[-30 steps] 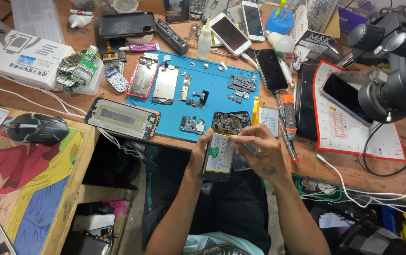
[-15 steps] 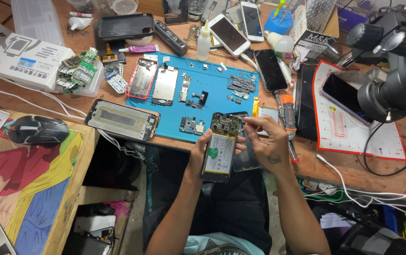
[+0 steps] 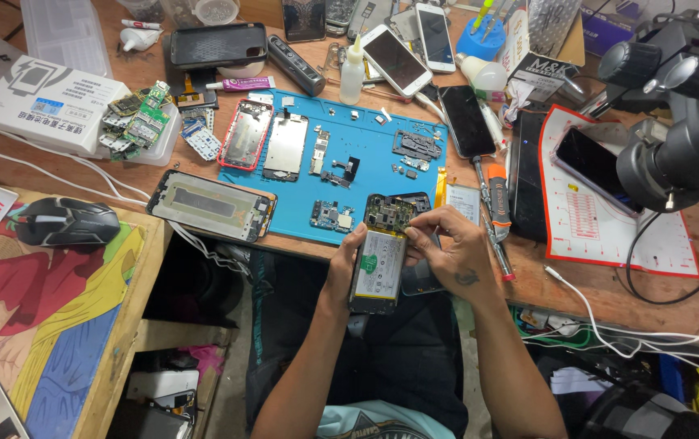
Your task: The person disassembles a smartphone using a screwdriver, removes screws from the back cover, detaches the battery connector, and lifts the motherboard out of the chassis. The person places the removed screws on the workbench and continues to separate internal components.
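Observation:
An opened smartphone [image 3: 382, 256] with its back off, battery and circuit board showing, is held upright over the front edge of the wooden bench. My left hand [image 3: 343, 268] grips its left side. My right hand [image 3: 447, 250] holds the right side, with fingertips on the phone's upper part near the board. Just beyond lies a blue repair mat [image 3: 365, 138] with a red phone frame [image 3: 244, 134], a metal midframe [image 3: 286, 146] and several small boards and parts.
A detached screen assembly [image 3: 211, 205] lies at the mat's left. A screwdriver with an orange grip [image 3: 496, 203] sits right of my hands. A microscope [image 3: 683, 122] stands at right, over a phone [image 3: 593, 162] on a white-and-red mat. A black mouse [image 3: 65, 221] rests on the side table.
Both hands have carried the opened phone forward toward the mat's front edge and raised it a little. My right fingers have shifted onto its upper part.

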